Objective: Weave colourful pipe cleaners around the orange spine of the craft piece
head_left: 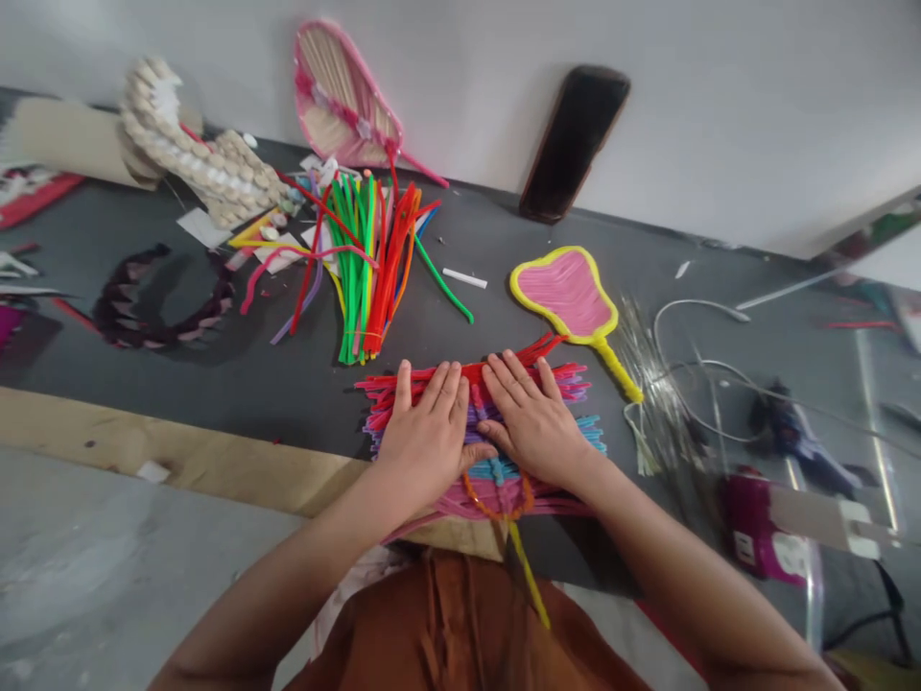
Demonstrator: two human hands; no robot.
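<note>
My left hand [426, 420] and my right hand [531, 415] lie flat, palms down, on a layer of pipe cleaners [536, 504] in bands of red, purple, blue and pink. The fingers point away from me, over the red band at the far side. My two thumbs nearly meet in the middle. Between the hands runs a multicoloured twisted stem, with an orange loop [496, 514] around its near end. From there a yellow stem [529, 576] hangs toward me over the table's edge. My palms hide part of the layer.
Beyond my hands lie a bundle of green and red pipe cleaners [360, 269] and a pink fan with yellow edging [568, 288]. A phone [576, 144] and a pink leaf-shaped fan [345, 96] lean on the wall. Wires [701, 422] and a glue gun [767, 523] lie right, a dark headband [169, 331] left.
</note>
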